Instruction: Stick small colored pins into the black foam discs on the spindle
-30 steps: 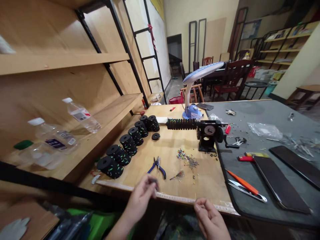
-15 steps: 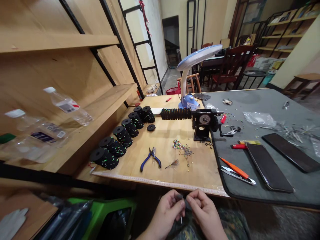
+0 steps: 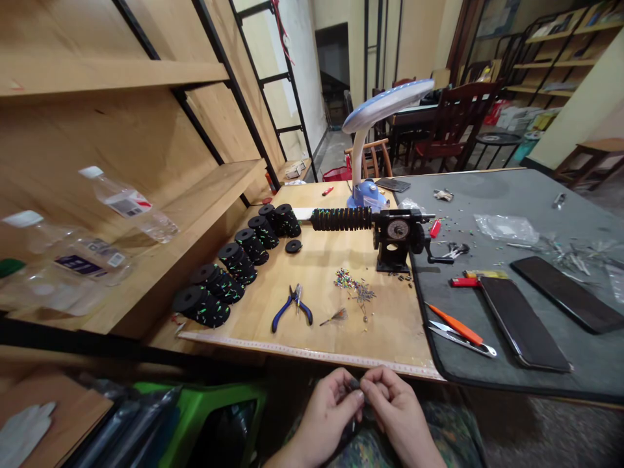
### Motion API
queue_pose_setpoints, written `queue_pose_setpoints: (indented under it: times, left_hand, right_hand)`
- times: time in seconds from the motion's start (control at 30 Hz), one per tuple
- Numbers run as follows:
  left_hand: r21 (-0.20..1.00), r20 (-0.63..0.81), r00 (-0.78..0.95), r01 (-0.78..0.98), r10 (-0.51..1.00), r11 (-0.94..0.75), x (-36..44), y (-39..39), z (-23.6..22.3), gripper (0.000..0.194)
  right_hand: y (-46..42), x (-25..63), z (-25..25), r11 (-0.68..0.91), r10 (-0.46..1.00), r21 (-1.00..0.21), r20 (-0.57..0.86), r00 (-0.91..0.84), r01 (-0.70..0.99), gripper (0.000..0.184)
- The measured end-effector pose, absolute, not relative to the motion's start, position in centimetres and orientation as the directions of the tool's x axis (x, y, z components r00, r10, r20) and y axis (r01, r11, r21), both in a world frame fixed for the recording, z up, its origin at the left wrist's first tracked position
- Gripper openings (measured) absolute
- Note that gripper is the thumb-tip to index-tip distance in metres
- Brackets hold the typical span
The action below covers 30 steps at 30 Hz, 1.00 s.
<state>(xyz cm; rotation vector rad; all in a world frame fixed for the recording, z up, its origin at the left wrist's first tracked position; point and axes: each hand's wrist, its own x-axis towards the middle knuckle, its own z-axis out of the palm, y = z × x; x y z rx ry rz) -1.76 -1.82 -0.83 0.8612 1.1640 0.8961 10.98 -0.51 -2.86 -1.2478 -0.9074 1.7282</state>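
Just below the table's front edge, my left hand [image 3: 332, 411] and my right hand [image 3: 398, 413] meet with fingertips together. Pinched in my left fingers is a small dark piece [image 3: 355, 385], too small and covered to name; a thin pale tip pokes out beneath them. My right thumb and forefinger are closed against it, and what they hold is hidden. On the wood beyond lie blue-handled pliers [image 3: 292, 308], spread apart, a small feathery tuft [image 3: 335, 316], coloured beads [image 3: 342, 278] and a heap of tiny grey metal pieces [image 3: 363, 292].
A black hand-cranked winder [image 3: 394, 239] carries a row of black foam discs [image 3: 341, 219]. Stacked foam spools [image 3: 236, 262] line the left side. A desk lamp [image 3: 363, 162] stands behind. Snips [image 3: 463, 339], an orange-handled tool [image 3: 455, 324] and phones [image 3: 525, 323] rest on the grey mat [image 3: 487, 227].
The view has shifted slightly. Both hands stay together in nearly the same pose, with my fingers drawn a little closer around the small dark piece.
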Motion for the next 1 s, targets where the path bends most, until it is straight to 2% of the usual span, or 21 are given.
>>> queue_pose_setpoints:
  times: [0.2,0.53,0.73,1.0]
  left_hand:
    - [0.890,-0.384,0.176,-0.191,0.906,0.414,-1.7,-1.8,-1.7,0.037]
    - [0.866,-0.398,0.114,-0.281,0.910,0.414,-1.7,-1.9,-3.3,0.029]
    - [0.802,-0.449,0.118,-0.384,0.886,0.457,-1.5,-2.0,-3.4,0.032]
    - [0.856,-0.406,0.112,-0.299,0.907,0.421,-1.5,-2.1,-3.6,0.030]
  right_hand:
    - [-0.6,11.0,-2.2,-0.428,0.898,-0.878,-0.387,-0.209,-0.216,0.049]
    - [-0.8,11.0,-4.1,-0.423,0.901,-0.877,-0.382,-0.204,-0.229,0.050]
    - [-0.8,11.0,-4.3,-0.396,0.912,-0.884,-0.345,-0.222,-0.249,0.046]
    - [-1.0,11.1,-4.7,-0.378,0.917,-0.893,-0.325,-0.233,-0.243,0.042]
